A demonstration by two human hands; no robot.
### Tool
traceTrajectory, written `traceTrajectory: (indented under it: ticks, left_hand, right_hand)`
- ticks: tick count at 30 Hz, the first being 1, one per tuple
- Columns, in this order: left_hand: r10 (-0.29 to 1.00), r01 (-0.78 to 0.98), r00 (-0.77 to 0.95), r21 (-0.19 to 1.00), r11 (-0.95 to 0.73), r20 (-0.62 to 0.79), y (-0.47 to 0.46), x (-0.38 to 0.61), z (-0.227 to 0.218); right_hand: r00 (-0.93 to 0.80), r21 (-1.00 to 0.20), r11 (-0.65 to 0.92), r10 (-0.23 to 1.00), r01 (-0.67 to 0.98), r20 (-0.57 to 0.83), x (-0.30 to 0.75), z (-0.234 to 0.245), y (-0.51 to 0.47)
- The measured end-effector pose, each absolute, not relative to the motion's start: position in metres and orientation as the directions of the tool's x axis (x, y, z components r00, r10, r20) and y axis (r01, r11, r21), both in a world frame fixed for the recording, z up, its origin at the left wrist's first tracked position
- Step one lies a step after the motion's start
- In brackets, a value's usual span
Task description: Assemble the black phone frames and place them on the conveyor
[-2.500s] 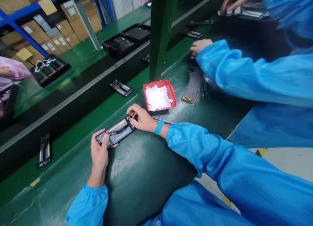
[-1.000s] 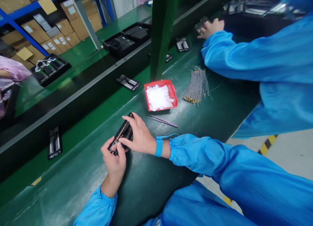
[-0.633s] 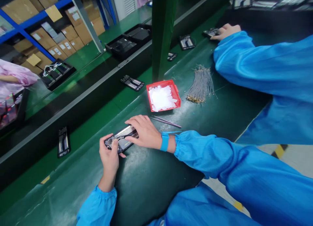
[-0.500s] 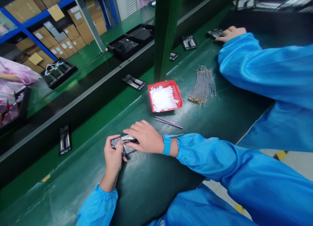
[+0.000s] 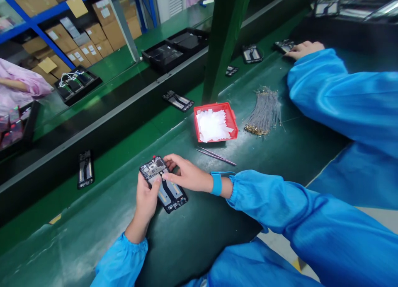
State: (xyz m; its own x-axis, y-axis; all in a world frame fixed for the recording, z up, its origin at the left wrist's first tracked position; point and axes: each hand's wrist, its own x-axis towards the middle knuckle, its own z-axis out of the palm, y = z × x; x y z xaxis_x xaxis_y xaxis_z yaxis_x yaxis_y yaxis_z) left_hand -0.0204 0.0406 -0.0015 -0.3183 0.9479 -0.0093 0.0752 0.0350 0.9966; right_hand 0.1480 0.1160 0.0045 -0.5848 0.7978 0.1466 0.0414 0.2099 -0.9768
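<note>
Swung round, the phone [image 5: 168, 190] is pinched by left hand [image 5: 147, 198], half-curled right hand [image 5: 190, 175] touching it, grip unclear.

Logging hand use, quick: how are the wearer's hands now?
Left hand: closed on the opened phone, thumb on top.
Right hand: partly curled at the phone's edge; grip cannot be told.

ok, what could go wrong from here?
1. The left hand grips the open black rectangular phone body, thumb close to its flat black ribbon; a slip might press or snag it.
2. The slim silver metal tweezers lie loose near the right hand; an arm sweep could knock them.
3. A bump to the red plastic tray could scatter its heaped white strips.
</note>
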Motion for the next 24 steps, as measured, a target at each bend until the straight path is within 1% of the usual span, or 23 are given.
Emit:
traceTrajectory:
  ticks: [3,6,8,11,13,17,21,24]
  left_hand:
    - [0.960,0.130,-0.280,0.991,0.038,-0.001,0.034,-0.010,0.006]
    - [0.959,0.173,-0.281,0.985,0.003,0.046,0.030,-0.003,0.012]
    - [0.954,0.171,-0.293,0.985,-0.017,0.068,0.029,-0.003,0.010]
    - [0.939,0.134,-0.334,0.990,-0.032,0.076,0.029,-0.007,0.004]
    - [0.932,0.091,-0.357,0.995,-0.036,0.066,0.029,-0.009,0.000]
    - [0.923,0.072,-0.380,0.997,-0.027,0.053,0.028,-0.010,0.001]
    - [0.918,0.162,-0.386,0.986,-0.032,0.093,0.028,-0.004,0.011]
    - [0.911,0.229,-0.390,0.972,-0.043,0.132,0.027,0.000,0.018]
  right_hand:
    - [-0.611,-0.991,0.111,0.781,-0.070,0.131,0.147,0.005,0.114]
    - [-0.615,-0.993,0.048,0.781,-0.109,0.105,0.146,0.007,0.111]
    - [-0.635,-0.987,-0.008,0.766,-0.163,0.099,0.146,0.007,0.112]
    - [-0.737,-0.943,-0.144,0.663,-0.300,0.133,0.146,0.004,0.118]
    - [-0.777,-0.913,-0.208,0.608,-0.352,0.161,0.145,0.002,0.121]
    - [-0.767,-0.904,-0.231,0.625,-0.360,0.146,0.143,0.001,0.119]
    - [-0.739,-0.913,-0.208,0.661,-0.350,0.132,0.144,0.007,0.112]
    - [-0.724,-0.938,-0.161,0.679,-0.306,0.120,0.145,0.012,0.110]
